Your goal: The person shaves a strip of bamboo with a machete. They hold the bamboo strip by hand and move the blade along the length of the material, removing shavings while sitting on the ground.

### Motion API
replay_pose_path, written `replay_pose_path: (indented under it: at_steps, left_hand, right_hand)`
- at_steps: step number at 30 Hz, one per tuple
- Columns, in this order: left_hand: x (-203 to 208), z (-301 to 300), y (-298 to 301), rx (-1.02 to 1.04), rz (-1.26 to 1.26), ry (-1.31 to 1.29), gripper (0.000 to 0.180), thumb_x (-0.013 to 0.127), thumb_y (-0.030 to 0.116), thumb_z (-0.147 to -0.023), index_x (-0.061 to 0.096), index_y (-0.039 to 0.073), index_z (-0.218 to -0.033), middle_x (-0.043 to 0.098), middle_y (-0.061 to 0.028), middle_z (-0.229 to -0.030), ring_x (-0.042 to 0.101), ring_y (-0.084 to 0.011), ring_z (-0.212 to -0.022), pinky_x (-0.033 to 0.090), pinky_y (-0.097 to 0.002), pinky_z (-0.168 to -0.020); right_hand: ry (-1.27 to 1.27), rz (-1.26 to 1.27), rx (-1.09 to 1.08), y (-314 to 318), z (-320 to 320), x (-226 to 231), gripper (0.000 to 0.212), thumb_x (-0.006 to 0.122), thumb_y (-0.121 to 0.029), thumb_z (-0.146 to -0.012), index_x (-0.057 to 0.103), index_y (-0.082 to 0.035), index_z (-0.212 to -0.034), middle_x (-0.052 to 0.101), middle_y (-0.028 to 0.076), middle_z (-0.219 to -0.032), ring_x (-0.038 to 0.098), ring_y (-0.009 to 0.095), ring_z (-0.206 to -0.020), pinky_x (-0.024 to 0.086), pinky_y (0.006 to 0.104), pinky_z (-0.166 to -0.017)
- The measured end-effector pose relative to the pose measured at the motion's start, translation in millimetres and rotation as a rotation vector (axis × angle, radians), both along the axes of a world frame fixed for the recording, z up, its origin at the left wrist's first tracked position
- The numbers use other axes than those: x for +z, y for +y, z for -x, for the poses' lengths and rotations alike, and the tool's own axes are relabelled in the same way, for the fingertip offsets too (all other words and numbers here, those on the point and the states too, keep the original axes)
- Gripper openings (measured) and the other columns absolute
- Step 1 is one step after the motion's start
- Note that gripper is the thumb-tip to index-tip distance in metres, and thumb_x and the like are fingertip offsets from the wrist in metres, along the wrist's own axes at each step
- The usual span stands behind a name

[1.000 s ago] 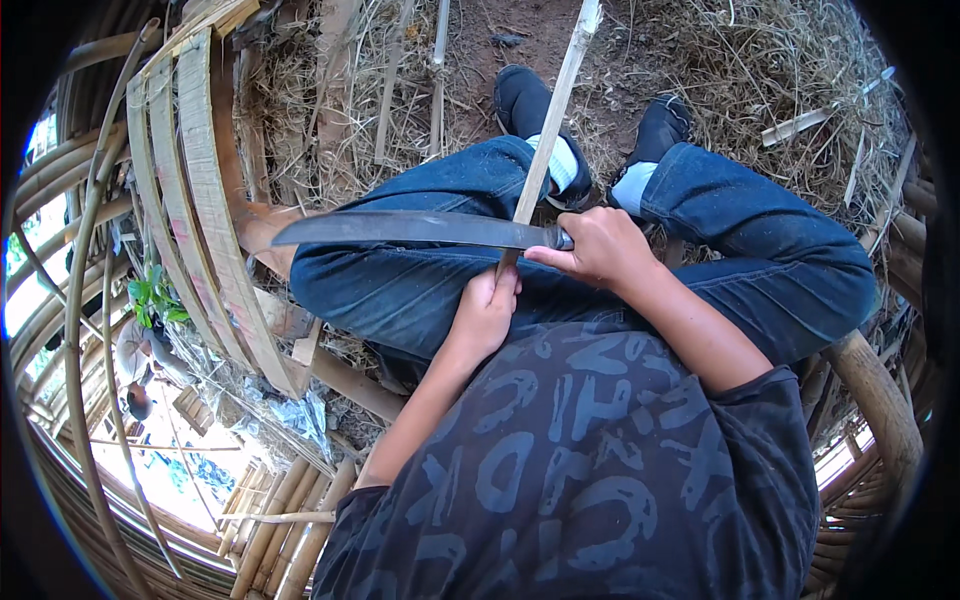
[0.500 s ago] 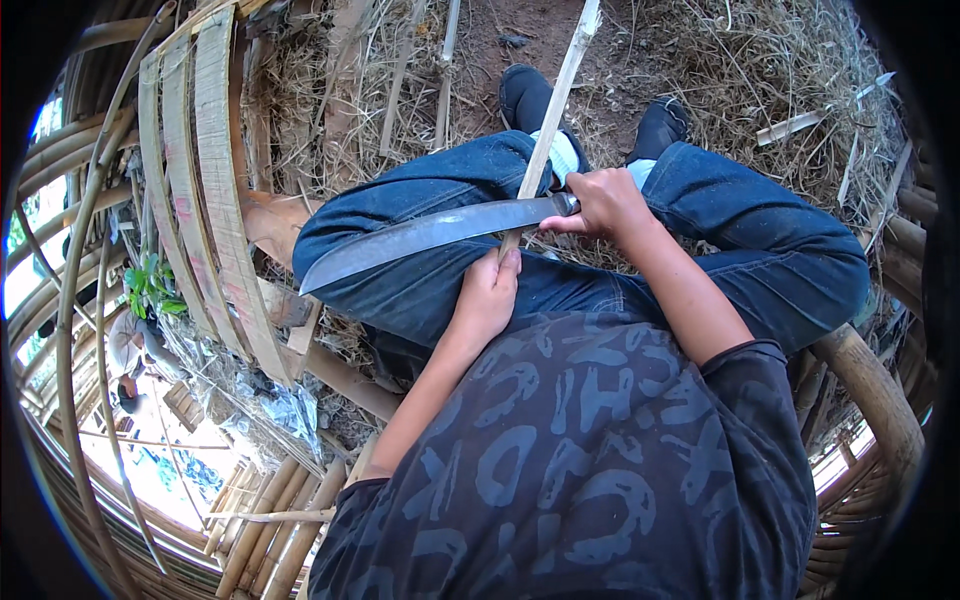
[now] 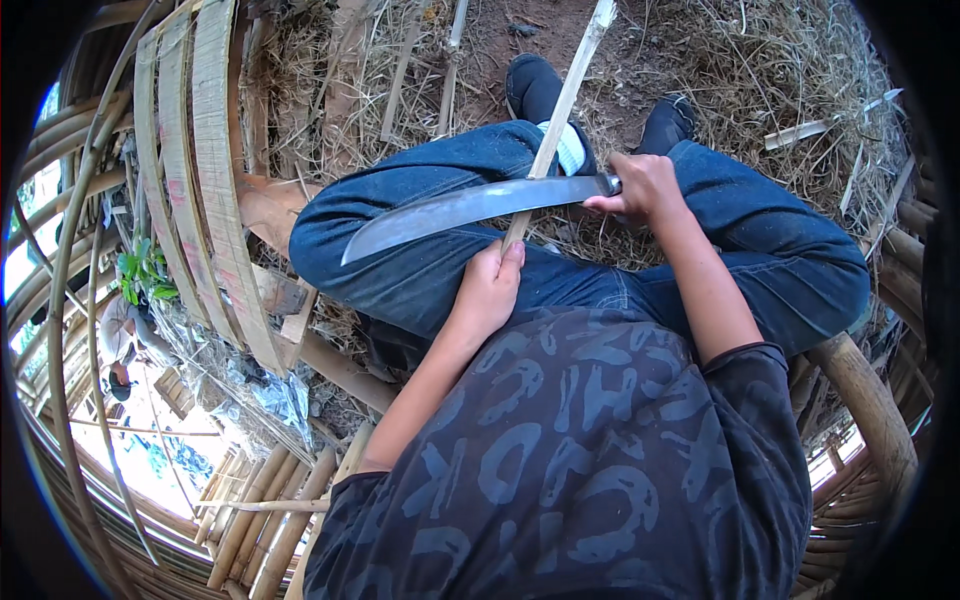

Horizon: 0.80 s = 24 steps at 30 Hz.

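Shifted since half a second ago: blade now lies flatter across the lap, tip pointing left. Machete (image 3: 470, 208): long, grey, curved steel, handle gripped in the closed right hand (image 3: 640, 190). Bamboo strip (image 3: 560, 110): pale, thin, slanting up from the left hand (image 3: 490, 290), fingers wrapped around its lower end, crossing under the blade.

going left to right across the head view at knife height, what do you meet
curved bamboo slats → tip of the big knife blade → thin bamboo strip crossing the blade, with the left hand gripping its lower end → right hand on the knife handle → dry straw
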<state>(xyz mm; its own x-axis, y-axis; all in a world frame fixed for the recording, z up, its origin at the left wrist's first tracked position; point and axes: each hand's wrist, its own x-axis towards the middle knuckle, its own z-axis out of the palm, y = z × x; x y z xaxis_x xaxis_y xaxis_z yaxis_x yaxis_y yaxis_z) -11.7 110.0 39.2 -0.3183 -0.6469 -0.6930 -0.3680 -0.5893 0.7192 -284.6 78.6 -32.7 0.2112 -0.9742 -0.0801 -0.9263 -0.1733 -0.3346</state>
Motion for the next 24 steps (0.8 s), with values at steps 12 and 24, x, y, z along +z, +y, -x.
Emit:
replay_pose_path:
  at_steps: [12,24]
  left_hand:
    - [3,2,1,0.106,-0.21,0.12,0.033,0.041,0.034,-0.102,0.046,0.01,-0.08,0.035,0.0071,-0.057,0.028,-0.0022,-0.042,0.023,-0.021,-0.037]
    - [6,3,-6,0.107,-0.255,0.093,0.033,0.039,0.037,-0.102,0.044,0.011,-0.082,0.033,0.0072,-0.056,0.027,-0.002,-0.04,0.021,-0.0204,-0.034]
  right_hand:
    - [-0.227,-0.262,-0.375,-26,1,42,0.067,0.056,-0.069,-0.077,0.065,-0.003,-0.069,0.061,0.02,-0.061,0.064,0.039,-0.065,0.05,0.0455,-0.06]
    - [-0.158,-0.167,-0.044,-16,-46,24,0.068,0.058,-0.072,-0.073,0.059,-0.004,-0.068,0.059,0.017,-0.057,0.062,0.036,-0.056,0.05,0.0439,-0.053]
